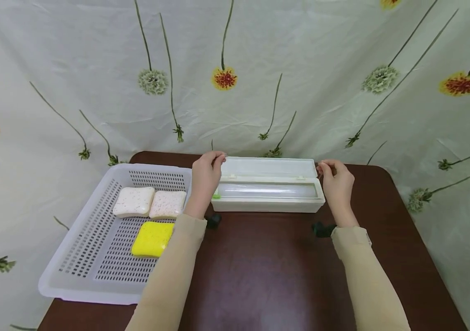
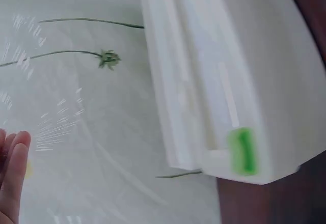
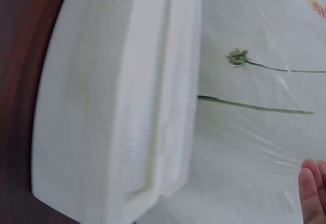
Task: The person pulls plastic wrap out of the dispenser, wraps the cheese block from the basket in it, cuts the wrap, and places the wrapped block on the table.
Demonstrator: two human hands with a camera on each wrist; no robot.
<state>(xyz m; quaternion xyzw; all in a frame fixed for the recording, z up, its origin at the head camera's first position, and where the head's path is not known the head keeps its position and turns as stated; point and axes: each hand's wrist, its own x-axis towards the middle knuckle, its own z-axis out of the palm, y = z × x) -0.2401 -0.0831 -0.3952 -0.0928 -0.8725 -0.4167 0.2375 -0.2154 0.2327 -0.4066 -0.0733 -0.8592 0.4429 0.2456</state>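
Observation:
A white cling film dispenser box point(image 1: 265, 205) stands at the back of the table, its lid point(image 1: 269, 168) raised. Inside lies a shiny roll point(image 1: 268, 190), and a green slider point(image 2: 243, 151) sits at the left end. Above the box's left end, my left hand point(image 1: 206, 184) pinches clear cling film point(image 2: 53, 132) between thumb and fingers. My right hand point(image 1: 338, 188) pinches the film on the other side, just beyond the box's right end. Only glints and fine creases by the fingertips reveal the film in the wrist views. How far the sheet reaches is hard to make out.
To the left, a white perforated plastic basket point(image 1: 83, 292) holds a white sponge point(image 1: 134, 201), a pale pinkish sponge point(image 1: 167, 204) and a yellow sponge point(image 1: 152, 239). The dark brown table point(image 1: 259, 276) ends at a flower-patterned curtain point(image 1: 301, 55) behind.

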